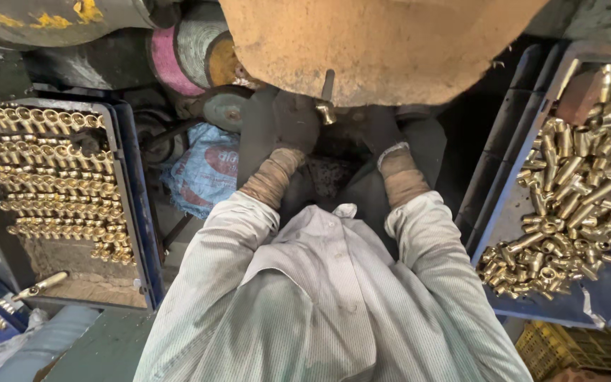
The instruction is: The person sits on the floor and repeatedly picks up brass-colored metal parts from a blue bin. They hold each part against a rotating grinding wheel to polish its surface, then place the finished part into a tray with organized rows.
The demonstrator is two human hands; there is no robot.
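A small brass fitting (326, 111), upright, is pressed against the big tan buffing wheel (383, 42), apparently hand-held.

Held a brass fitting (326, 112) in both gloved hands, left hand (281, 124) and right hand (383, 134), against the tan buffing wheel (383, 42). Rowed fittings (51, 177) filling the left tray (125, 212); loose fittings (574, 184) heaped in the right blue tray (602, 297).

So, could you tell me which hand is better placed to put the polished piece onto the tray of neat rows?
Left, probably. The left hand is beside the small brass fitting at the big tan buffing wheel, and the dark tray of neatly rowed brass fittings lies on that side. The right hand sits farther away.
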